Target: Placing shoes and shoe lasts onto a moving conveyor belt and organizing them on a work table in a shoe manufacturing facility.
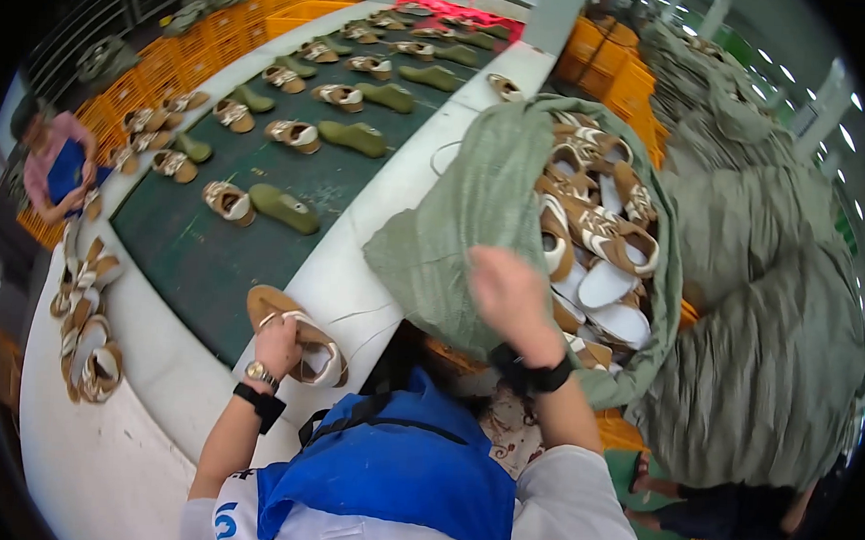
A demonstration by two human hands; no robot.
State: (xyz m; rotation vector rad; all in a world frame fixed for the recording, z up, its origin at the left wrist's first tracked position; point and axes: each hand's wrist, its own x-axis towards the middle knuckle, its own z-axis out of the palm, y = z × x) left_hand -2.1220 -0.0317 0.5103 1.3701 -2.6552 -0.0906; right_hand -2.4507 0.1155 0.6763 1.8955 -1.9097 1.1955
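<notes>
My left hand (278, 348) is closed around the upper of a brown and white lace-up shoe (324, 362), tilted at the white edge of the conveyor table. The shoe's sole side faces partly left. My right hand (515, 292) is in front of the near side of a big grey-green woven sack (455, 213); motion blur hides what its fingers do. Inside the sack's wide mouth lie several brown and white shoes (601, 230), heaped at mixed angles. Beyond my left hand, more such shoes (228, 203) stand on the dark green belt (183, 275), beside olive-green foot-shaped lasts (284, 209).
Along the white left ledge sit loose shoes (86, 340). A co-worker (57, 162) in a pink top handles a shoe at the far left. Orange crates (179, 61) line the back left. Full grey-green sacks (763, 317) crowd the right side. A single shoe (505, 87) rests behind the open sack.
</notes>
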